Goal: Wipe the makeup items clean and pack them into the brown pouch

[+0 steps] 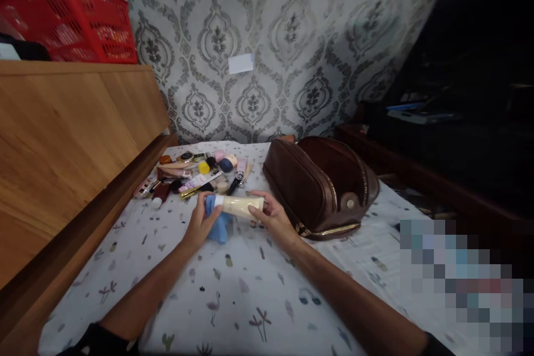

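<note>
A pale yellow tube (241,206) with a white cap lies sideways between my two hands, above the patterned sheet. My left hand (201,219) is closed around a blue cloth (218,229), which wraps the cap end of the tube and hangs below it. My right hand (273,219) pinches the tube's other end between thumb and fingers. Beyond my left hand lies a pile of cosmetics, with a yellow round item (204,167), a gold tube (189,193) and a dark-capped bottle (226,164). To the right of my right hand stands a brown bag (294,179), its zipped top open.
A wooden headboard or cabinet (79,133) borders the left side, with a red basket (95,22) on top. Patterned wallpaper (292,28) rises behind the sheet (250,300). A dark wooden edge (417,178) runs along the right.
</note>
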### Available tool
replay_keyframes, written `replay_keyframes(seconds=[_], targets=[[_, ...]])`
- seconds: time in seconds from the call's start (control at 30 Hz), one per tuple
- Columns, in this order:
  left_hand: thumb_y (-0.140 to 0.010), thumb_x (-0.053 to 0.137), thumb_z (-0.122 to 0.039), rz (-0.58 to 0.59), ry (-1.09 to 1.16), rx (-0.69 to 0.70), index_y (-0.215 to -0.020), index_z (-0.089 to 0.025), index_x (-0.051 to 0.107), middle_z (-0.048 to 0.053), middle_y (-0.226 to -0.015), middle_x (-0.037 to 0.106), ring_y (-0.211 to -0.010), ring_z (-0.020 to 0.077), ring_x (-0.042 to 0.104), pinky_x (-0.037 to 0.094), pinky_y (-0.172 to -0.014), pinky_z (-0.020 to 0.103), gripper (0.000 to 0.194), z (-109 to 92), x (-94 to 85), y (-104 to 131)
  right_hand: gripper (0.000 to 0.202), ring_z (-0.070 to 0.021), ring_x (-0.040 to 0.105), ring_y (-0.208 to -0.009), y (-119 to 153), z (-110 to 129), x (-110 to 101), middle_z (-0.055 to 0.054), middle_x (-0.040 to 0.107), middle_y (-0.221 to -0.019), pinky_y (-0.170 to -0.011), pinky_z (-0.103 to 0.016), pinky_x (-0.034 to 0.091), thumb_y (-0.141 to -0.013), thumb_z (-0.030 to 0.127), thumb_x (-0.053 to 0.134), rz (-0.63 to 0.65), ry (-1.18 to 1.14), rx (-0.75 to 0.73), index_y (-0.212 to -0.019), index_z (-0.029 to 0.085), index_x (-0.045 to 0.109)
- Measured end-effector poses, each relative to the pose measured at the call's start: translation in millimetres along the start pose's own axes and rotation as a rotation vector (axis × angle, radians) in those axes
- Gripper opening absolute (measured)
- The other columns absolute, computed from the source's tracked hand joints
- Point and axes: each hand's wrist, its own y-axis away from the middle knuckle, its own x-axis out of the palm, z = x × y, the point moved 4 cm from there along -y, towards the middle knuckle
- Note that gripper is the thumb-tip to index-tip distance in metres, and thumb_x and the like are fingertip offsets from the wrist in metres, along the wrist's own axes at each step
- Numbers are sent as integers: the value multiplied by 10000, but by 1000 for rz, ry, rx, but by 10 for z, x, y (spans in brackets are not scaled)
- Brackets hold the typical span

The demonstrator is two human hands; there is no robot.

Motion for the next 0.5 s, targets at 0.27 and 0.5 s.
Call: replay_keyframes(seconds=[0.27, 0.5], targets=[[-899, 471, -532, 37, -19, 54, -1014, -220, 563, 36, -948, 621, -898, 226, 585, 479, -811, 322, 345, -61, 11, 0, 526, -109, 519, -563, 50, -14, 121, 26, 577, -672, -496, -230, 418, -613, 626, 781, 39, -16, 42, -836, 183, 606], [-884, 505, -547, 30, -81, 81, -1017, -223, 572, 22, -896, 608, -778, 206, 568, 483, -681, 292, 357, -336, -29, -135, 562, -99, 517, -443, 26, -2, 135, 24, 572, -567, -421, -213, 339, -647, 683, 736, 30, -161, 118, -796, 163, 585]])
